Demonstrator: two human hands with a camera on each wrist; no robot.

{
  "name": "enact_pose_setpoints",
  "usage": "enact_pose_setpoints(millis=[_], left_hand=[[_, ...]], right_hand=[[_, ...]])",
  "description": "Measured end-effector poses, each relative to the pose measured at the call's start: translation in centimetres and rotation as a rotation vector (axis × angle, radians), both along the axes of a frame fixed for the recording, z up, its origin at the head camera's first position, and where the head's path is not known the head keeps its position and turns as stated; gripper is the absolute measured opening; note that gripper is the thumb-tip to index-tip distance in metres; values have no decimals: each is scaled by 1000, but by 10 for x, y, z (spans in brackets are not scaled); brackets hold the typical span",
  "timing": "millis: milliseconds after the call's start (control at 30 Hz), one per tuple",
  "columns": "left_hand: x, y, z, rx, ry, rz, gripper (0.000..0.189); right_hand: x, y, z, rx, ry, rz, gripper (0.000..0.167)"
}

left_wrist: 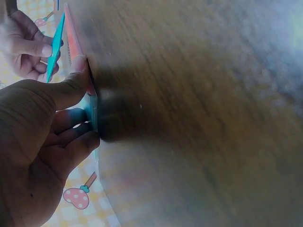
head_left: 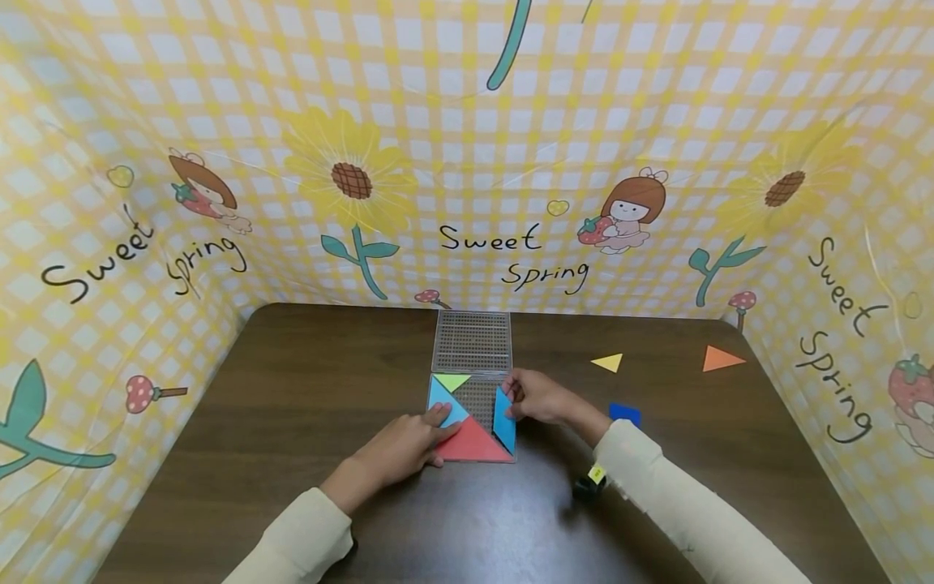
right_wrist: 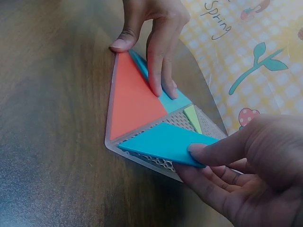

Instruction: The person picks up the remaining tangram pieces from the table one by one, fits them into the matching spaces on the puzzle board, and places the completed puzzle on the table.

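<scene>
A hinged tangram case (head_left: 473, 341) with a perforated base lies unfolded on the table. A red triangle (head_left: 474, 445), a light blue triangle (right_wrist: 174, 100) and a small green triangle (head_left: 450, 380) lie in its near half. My left hand (head_left: 404, 446) presses extended fingertips onto the red and light blue triangles, its thumb at the case's corner. Between thumb and fingers, my right hand (head_left: 540, 396) pinches a blue parallelogram tile (right_wrist: 161, 144). That tile is tilted over the bare part of the near half, beside the red triangle.
To the right on the brown table (head_left: 292, 389) lie a yellow triangle (head_left: 609, 362), an orange triangle (head_left: 722, 359) and a dark blue piece (head_left: 625, 414), partly hidden by the right forearm. A patterned cloth (head_left: 467, 162) walls the table's back and sides.
</scene>
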State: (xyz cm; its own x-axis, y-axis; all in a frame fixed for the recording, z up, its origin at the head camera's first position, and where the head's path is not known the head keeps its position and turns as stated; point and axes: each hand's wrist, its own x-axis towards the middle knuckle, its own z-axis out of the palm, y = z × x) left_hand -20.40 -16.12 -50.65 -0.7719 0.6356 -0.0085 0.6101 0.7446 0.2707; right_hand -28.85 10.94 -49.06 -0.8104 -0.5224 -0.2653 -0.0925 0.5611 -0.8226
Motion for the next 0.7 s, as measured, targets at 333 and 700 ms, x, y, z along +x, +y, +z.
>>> enact_pose_setpoints(millis=[333, 700], left_hand=[[-1, -1, -1, 2, 9, -9, 55], [-1, -1, 1, 8, -1, -4, 56]], right_hand=[[-1, -2, 3, -10, 51, 142, 44], [-12, -6, 5, 107, 152, 151, 40]])
